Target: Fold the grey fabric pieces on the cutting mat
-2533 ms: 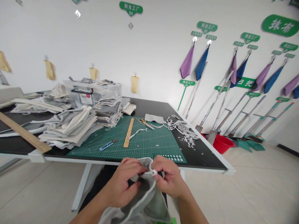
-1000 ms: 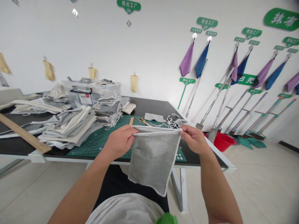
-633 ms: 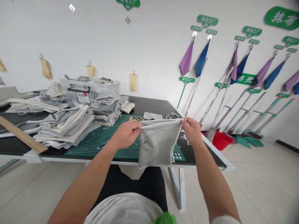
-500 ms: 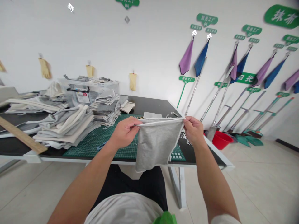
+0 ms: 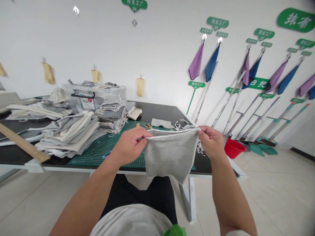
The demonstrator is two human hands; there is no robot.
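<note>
A grey cloth [image 5: 171,155] with white stitched edges hangs in front of me, its top edge stretched between my two hands. It looks doubled, with two layers showing along the top. My left hand [image 5: 134,144] pinches the upper left corner between thumb and fingers. At the upper right corner, my right hand [image 5: 211,139] grips the cloth the same way. The cloth's lower part hangs past the front edge of the table. Behind it lie a small grey fabric piece [image 5: 161,123], gold-handled scissors [image 5: 148,126] and white scraps [image 5: 200,148], partly hidden.
A green cutting mat [image 5: 98,152] lies on the black table [image 5: 157,109]. To the left are stacked cloths [image 5: 71,132], a clear plastic box [image 5: 73,103] and a wooden ruler [image 5: 23,141]. A blue-handled tool [image 5: 106,155] lies by my left wrist. A red bucket [image 5: 234,149] stands right.
Both hands have shifted slightly right and lower with the cloth, the right hand more. The cloth's upper layers have parted a little, and its lower right corner swings down.
</note>
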